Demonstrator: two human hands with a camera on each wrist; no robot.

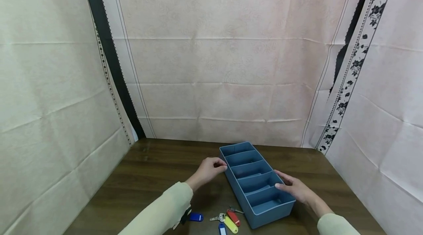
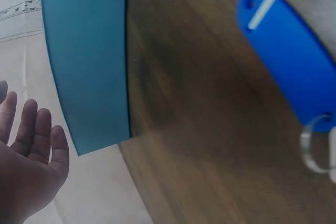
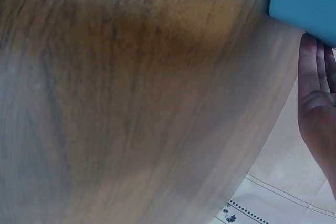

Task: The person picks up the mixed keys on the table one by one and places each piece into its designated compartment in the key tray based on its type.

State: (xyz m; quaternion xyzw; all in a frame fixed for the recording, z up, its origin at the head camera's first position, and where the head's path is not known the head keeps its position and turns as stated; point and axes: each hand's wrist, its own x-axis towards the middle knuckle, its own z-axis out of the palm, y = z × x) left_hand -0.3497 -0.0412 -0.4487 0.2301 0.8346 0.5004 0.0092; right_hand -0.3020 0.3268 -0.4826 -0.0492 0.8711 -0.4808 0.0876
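Note:
A blue organizer box [image 1: 269, 214] with several compartments in a row stands at a slant on the table. My left hand [image 1: 205, 172] is at its left side, fingers loosely bent, fingertips close to the rim. In the left wrist view, that hand [image 2: 34, 163] appears beside the box's side wall [image 2: 92, 72]. With the thumb over the right rim and fingers along the outside, my right hand [image 1: 299, 191] holds the box. The right wrist view shows the straight fingers [image 3: 310, 64] against the box's lower edge, partly cut off by the frame.
Keys with a red tag [image 1: 233, 218], a yellow tag [image 1: 230, 224] and a blue tag [image 1: 222, 229] lie by the box's near left corner. Another blue tag [image 1: 196, 217] lies beside my left sleeve. Cloth [image 1: 211, 62] hangs behind the brown table [image 1: 158, 165] and on both sides.

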